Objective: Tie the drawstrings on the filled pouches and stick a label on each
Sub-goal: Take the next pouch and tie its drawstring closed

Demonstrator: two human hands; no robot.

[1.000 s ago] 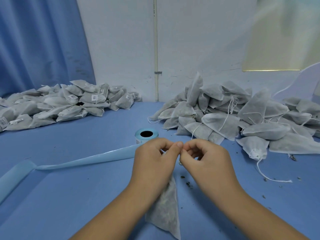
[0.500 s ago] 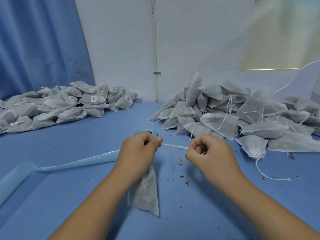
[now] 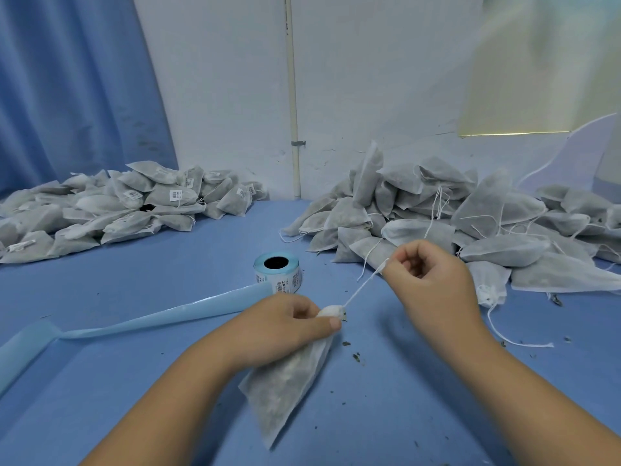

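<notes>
White drawstring (image 3: pixel 363 286) is being pinched and drawn taut by the right hand (image 3: pixel 428 280) while the left hand (image 3: pixel 282 327) is gripping the neck of the pouch (image 3: pixel 289 378) over the bench (image 3: pixel 134 405); labelling and the untied pile (image 3: pixel 497 250) are waiting.

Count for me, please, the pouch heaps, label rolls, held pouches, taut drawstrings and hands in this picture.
2 pouch heaps: labelled heap, unlabelled heap
1 label roll
1 held pouch
1 taut drawstring
2 hands: left hand, right hand
Total: 7
</notes>
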